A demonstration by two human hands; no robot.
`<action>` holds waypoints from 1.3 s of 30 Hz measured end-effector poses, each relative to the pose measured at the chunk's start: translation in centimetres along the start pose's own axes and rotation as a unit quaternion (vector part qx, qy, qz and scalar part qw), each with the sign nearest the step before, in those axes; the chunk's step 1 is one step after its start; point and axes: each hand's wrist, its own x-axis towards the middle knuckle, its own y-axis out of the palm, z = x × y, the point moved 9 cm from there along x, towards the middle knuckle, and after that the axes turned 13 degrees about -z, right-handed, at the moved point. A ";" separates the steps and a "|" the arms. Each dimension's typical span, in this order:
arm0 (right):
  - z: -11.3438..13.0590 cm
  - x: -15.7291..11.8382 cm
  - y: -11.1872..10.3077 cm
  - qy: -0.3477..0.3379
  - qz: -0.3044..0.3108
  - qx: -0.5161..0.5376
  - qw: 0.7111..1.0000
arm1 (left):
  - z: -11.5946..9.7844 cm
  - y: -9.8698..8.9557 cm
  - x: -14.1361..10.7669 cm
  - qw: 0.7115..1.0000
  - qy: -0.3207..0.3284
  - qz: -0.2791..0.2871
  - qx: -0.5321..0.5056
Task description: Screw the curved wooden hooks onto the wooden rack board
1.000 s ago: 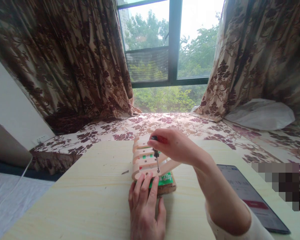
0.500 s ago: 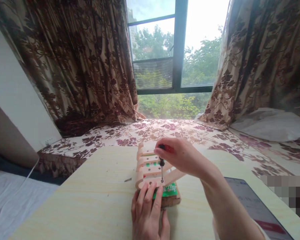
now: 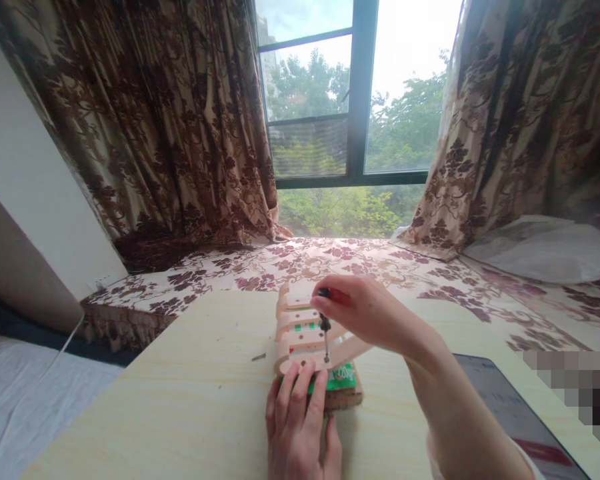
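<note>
Pale-wood slatted frame (image 3: 307, 340) mid tabletop (image 3: 155, 407); farther slats (image 3: 306, 315) look fastened; near slat (image 3: 316, 360) in work, screw depth unclear; right hand (image 3: 367, 313) fingers closed round screwdriver (image 3: 325, 324); left hand (image 3: 299, 430) fingers slightly spread, steadying near edge.

Daylit window (image 3: 358, 100) between floral curtains (image 3: 180, 120); pale wall (image 3: 35, 177) left.

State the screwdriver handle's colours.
Screwdriver handle: red and black, seen best in the head view.
</note>
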 end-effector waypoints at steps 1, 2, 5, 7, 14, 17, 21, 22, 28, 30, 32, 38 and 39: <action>-0.2 0.1 0.0 0.004 -0.005 -0.008 1.000 | 0.0 0.0 0.0 1.000 0.001 0.001 -0.001; -0.5 0.2 0.1 0.009 -0.010 -0.017 1.000 | -0.1 0.0 -0.1 1.000 0.005 0.005 -0.002; -1.1 0.3 -0.1 0.027 -0.021 -0.044 0.998 | -0.1 0.0 -0.2 0.999 0.027 0.021 0.003; -0.9 0.1 -0.2 0.028 -0.020 -0.043 0.998 | 0.1 0.1 -0.2 0.999 0.027 0.025 0.007; -0.1 -0.1 -0.2 0.014 -0.003 -0.024 1.000 | 0.1 0.1 -0.2 1.000 0.008 0.013 0.001; -0.7 0.0 -0.5 0.029 -0.015 -0.053 0.998 | -0.1 0.0 -0.1 1.000 0.024 0.013 0.011; -0.3 -0.2 -0.5 0.012 -0.002 -0.019 1.000 | -0.2 0.1 -0.2 0.998 0.047 0.023 0.024; -0.1 -0.2 -0.5 0.007 0.003 -0.004 1.000 | -0.1 0.1 -0.2 0.998 0.049 0.023 0.025; -0.6 0.1 -0.3 0.008 -0.011 -0.002 1.000 | -0.3 0.1 -0.1 0.997 0.057 0.021 0.043; -0.8 0.1 -0.3 0.014 -0.014 -0.008 1.000 | -0.4 0.2 -0.1 0.996 0.070 0.021 0.054; -0.5 0.0 -0.2 0.011 -0.005 0.003 1.000 | -0.3 0.2 -0.2 0.995 0.079 0.024 0.061; 0.5 -0.4 0.3 -0.011 0.025 0.045 0.999 | 0.0 0.1 -0.3 0.998 0.049 0.016 0.023; 0.3 -0.3 0.2 -0.010 0.016 0.037 0.999 | 0.0 0.1 -0.3 0.999 0.040 0.014 0.020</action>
